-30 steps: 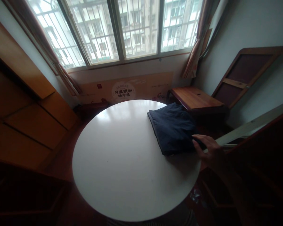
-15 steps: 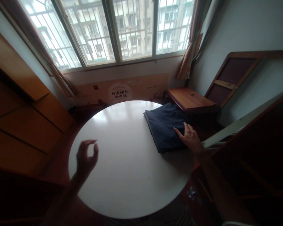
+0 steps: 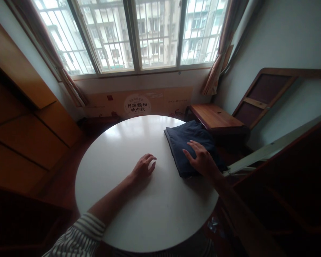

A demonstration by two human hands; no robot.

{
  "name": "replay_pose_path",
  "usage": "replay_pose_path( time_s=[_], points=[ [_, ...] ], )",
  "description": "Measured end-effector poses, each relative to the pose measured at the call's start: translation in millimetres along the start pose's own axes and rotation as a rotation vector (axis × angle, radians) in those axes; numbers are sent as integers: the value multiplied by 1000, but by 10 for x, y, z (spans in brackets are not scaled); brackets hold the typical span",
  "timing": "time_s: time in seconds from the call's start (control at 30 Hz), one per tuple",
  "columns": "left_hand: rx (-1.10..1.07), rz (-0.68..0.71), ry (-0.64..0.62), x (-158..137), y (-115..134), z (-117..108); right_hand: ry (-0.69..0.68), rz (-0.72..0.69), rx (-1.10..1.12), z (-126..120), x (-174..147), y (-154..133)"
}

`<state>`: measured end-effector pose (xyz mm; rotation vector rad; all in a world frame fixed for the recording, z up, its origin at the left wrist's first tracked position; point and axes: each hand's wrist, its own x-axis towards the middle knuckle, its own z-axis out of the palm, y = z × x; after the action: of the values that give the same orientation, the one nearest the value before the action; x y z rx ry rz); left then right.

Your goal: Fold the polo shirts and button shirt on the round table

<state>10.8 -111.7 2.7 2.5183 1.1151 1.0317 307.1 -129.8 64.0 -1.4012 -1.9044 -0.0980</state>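
Observation:
A folded dark blue garment (image 3: 180, 146) lies at the right side of the round white table (image 3: 115, 150); its exact kind does not show. Over its near right part is my right hand (image 3: 200, 157), fingers spread and holding nothing; whether the palm touches the cloth I cannot tell. My left hand (image 3: 144, 167) is above the middle of the tabletop, left of the garment and apart from it. Its fingers curve with a gap between thumb and fingertips, and nothing is in them.
Beyond the table's far right edge stands a low wooden table (image 3: 216, 116). A wooden cabinet (image 3: 29, 135) lines the left side. Barred windows (image 3: 157, 35) with tied curtains (image 3: 214, 76) are at the back, above a printed banner (image 3: 160, 101). A wooden frame (image 3: 264, 92) leans at right.
My left hand has moved right, from the table's left side to its middle. My right hand has shifted left, further over the garment. The garment lies about where it was.

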Motion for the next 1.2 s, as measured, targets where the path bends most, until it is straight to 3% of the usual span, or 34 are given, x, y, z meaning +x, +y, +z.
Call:
replay_pose_path(
  time_s=[0.17,0.33,0.7,0.83,0.9,0.97,1.03,1.13,1.2],
  points=[
    [-43,-38,27,-3,-23,-84,-93,92,4,263,12,-30],
    [-28,-34,13,-3,-77,-96,-84,119,-87,406,-84,26],
    [-65,-29,33,-15,-81,-83,-70,99,-139,469,-141,33],
    [-95,-21,67,-8,-29,-71,23,95,-135,244,32,-20],
    [-115,-20,140,12,-16,-103,113,-25,-112,31,173,-175],
    [-134,-54,293,48,-47,-204,124,-191,-43,-158,258,-450],
    [-147,-138,513,90,-123,-386,12,-325,54,-246,219,-797],
    [-151,-289,840,131,-224,-715,-273,-481,217,-174,-79,-1233],
    [-146,-332,863,122,-194,-846,-381,-528,334,-81,-337,-1338]
  ],
)
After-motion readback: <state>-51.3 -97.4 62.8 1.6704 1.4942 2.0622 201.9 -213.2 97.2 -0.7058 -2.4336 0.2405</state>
